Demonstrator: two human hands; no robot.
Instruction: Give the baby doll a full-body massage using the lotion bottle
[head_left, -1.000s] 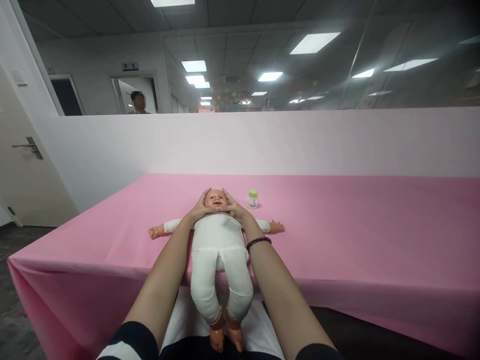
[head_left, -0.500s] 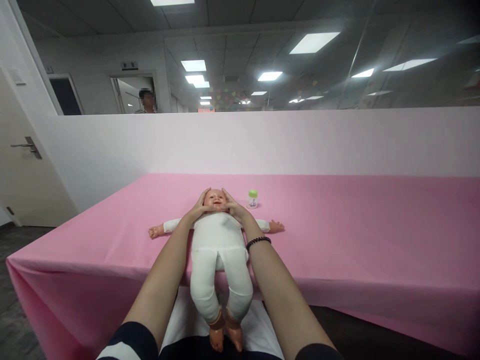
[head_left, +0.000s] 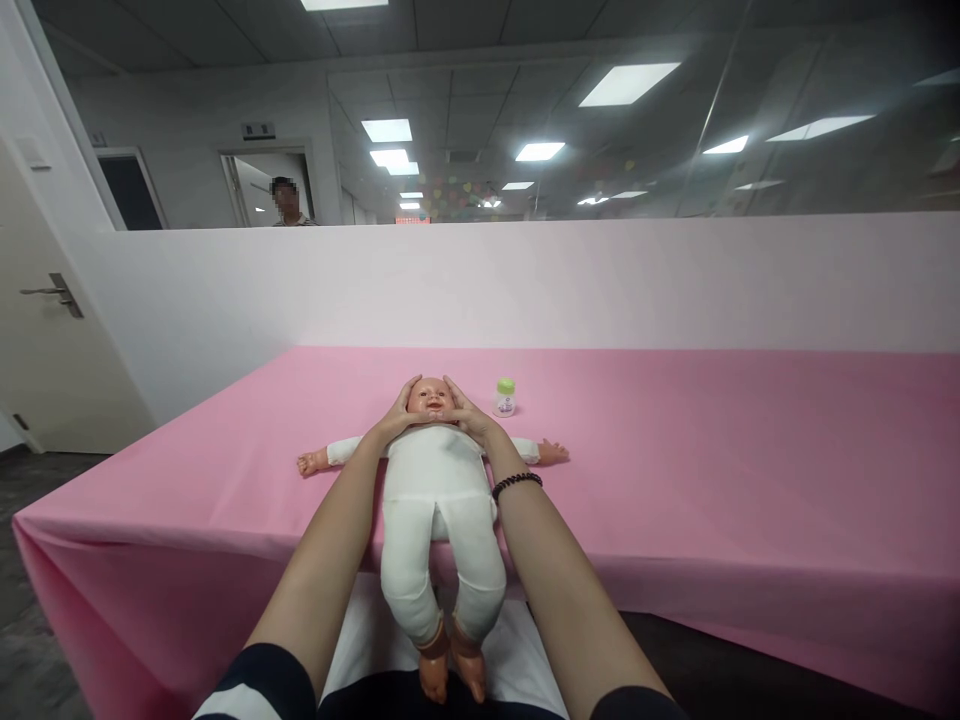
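Note:
A baby doll point(head_left: 437, 490) in a white suit lies on its back on the pink table point(head_left: 712, 470), arms spread, legs hanging over the near edge. My left hand point(head_left: 396, 415) cups the left side of the doll's head. My right hand point(head_left: 466, 412) cups the other side, a dark bead bracelet on its wrist. Both hands press their fingers against the cheeks, and the doll's face shows between them.
A small bottle with a green cap point(head_left: 506, 396) stands just right of the doll's head. A white partition point(head_left: 525, 285) runs behind the table. A door point(head_left: 45, 330) is at the left. A person point(head_left: 285, 200) stands far back in a doorway.
My hands and the doll stay as they were. The person in the far doorway has shifted slightly.

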